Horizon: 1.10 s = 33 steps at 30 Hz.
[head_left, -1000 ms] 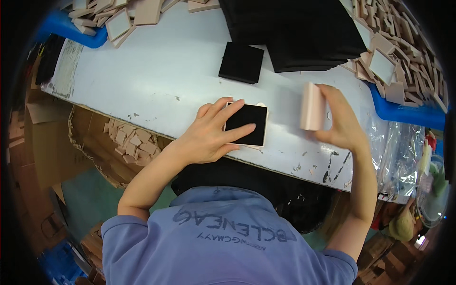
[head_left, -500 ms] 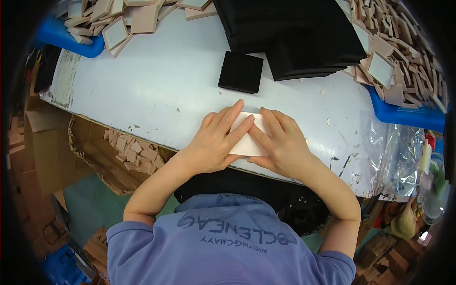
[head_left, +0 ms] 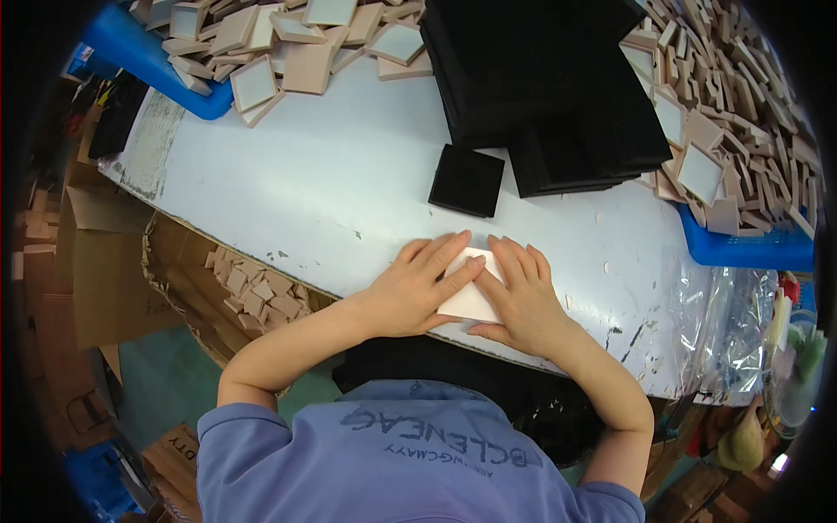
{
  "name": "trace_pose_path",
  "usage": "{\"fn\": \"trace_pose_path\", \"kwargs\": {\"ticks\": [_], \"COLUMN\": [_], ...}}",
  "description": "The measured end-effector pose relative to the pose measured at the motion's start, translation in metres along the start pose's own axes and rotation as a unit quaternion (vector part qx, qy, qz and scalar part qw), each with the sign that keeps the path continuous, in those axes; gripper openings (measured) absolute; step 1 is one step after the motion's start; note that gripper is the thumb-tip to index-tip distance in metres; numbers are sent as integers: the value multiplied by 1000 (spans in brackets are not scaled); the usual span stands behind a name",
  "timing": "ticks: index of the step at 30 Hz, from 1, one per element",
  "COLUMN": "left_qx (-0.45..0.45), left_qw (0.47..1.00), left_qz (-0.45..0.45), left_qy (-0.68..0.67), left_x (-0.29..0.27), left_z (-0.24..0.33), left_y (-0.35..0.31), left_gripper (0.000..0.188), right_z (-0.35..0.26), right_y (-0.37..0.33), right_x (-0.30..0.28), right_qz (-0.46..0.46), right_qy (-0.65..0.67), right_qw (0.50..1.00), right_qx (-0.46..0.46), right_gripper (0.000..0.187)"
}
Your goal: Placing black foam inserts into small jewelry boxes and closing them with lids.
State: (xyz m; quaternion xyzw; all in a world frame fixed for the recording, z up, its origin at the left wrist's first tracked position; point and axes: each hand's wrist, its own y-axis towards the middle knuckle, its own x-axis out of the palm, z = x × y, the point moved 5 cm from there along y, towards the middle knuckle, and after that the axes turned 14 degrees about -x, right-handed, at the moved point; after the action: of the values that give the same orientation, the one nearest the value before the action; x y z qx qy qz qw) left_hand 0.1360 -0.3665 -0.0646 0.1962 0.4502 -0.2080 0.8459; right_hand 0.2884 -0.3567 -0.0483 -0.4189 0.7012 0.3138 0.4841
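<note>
A small pale square piece [head_left: 472, 302], flat and light-coloured, lies on the white table near its front edge. From the left, my left hand [head_left: 417, 286] grips it, and my right hand [head_left: 528, 301] does so from the other side. Both index fingers rest across its top and almost meet at the middle. My thumbs lie by its near edge, while the other fingers reach along its sides toward the far edge. Its underside is hidden. Just beyond my hands sits a single black square pad [head_left: 466, 181].
Large stacks of black sheets [head_left: 558, 96] stand behind the pad. Shallow wooden square frames heap over a blue tray [head_left: 205, 103] at far left and another blue tray [head_left: 750, 248] at right. Clear plastic bags [head_left: 724, 322] hang at the right edge; a cardboard box [head_left: 187, 288] holds wooden pieces below left.
The whole scene sits lower in the picture, as the view has tilted up. My hands keep their hold on the pale piece, with the right fingers slightly straighter.
</note>
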Motion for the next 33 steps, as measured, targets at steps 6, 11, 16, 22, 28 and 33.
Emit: {"fn": "trace_pose_path", "kwargs": {"ticks": [6, 11, 16, 22, 28, 33], "left_qx": [-23, 26, -18, -3, -12, -100], "left_qw": [1000, 984, 960, 962, 962, 954], "left_qz": [7, 175, 252, 227, 234, 282], "left_qy": [-17, 19, -124, -149, -137, -6], "left_x": [-9, -55, -83, -78, -84, -116], "left_z": [-5, -30, -84, -94, -99, -170], "left_y": [3, 38, 138, 167, 162, 132], "left_gripper": [96, 93, 90, 90, 93, 92], "right_z": [33, 84, 96, 110, 117, 101], "right_y": [5, 28, 36, 38, 43, 39], "right_x": [-53, -61, -45, -49, -47, -58], "right_qz": [184, 170, 235, 223, 225, 231], "right_qy": [-20, -309, -383, -397, -350, -295], "right_qw": [982, 935, 893, 890, 909, 926], "right_qx": [-33, 37, -8, 9, 7, 37], "right_gripper": [70, 50, 30, 32, 62, 43]}}
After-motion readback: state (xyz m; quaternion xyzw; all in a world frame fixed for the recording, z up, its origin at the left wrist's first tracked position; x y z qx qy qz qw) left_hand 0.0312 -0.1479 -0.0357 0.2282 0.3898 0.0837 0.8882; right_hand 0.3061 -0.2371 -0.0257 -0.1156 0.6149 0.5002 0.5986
